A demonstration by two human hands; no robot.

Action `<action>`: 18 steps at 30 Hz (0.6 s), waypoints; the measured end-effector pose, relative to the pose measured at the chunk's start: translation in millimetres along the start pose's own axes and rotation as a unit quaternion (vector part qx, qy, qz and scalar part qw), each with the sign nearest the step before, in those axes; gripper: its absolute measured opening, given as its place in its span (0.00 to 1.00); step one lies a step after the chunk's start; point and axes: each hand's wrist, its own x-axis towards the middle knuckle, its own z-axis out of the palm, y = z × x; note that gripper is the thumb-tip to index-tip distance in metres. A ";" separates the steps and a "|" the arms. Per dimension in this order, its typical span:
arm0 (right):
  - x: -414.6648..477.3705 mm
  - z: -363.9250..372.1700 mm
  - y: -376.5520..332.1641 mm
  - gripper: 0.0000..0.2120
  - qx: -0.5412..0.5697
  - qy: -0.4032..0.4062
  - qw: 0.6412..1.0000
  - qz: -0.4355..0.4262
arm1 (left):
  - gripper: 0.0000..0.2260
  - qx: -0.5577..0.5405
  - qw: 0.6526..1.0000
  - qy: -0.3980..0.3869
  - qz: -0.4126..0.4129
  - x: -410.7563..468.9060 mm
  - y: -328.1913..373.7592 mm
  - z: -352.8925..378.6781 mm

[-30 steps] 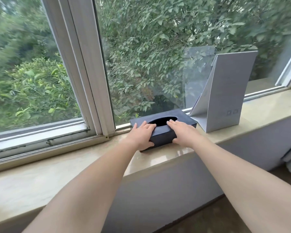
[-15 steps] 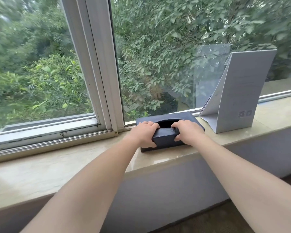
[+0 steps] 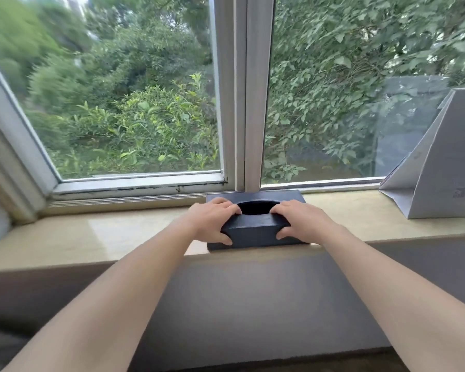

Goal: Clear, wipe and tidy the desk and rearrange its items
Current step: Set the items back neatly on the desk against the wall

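Our left hand (image 3: 212,221) and right hand (image 3: 298,220) both clasp the near edge of the tissue box (image 3: 253,234), at 12 o'clock on the windowsill (image 3: 105,237), its long axis running 9 to 3

Indoor room — stone windowsill (image 3: 91,237), window frame (image 3: 253,103)

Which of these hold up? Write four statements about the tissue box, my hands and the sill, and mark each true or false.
1. The left hand and the right hand both grip the dark tissue box. True.
2. The box lies on the floor. False: it sits on the windowsill.
3. A grey folded card stands right of the box, apart from it. True.
4. A tissue sticks out of the box's opening. False: the opening shows only dark.
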 end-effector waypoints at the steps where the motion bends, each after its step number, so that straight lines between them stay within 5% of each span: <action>1: 5.3 -0.3 -16.8 0.28 0.000 0.001 1.000 -0.017 | 0.31 -0.003 1.000 0.002 -0.013 -16.6 -11.3 1.3; 18: 44.4 7.6 -391.8 0.30 -0.023 0.055 0.939 -0.340 | 0.32 -0.019 0.955 0.011 -0.297 -407.5 -146.6 16.5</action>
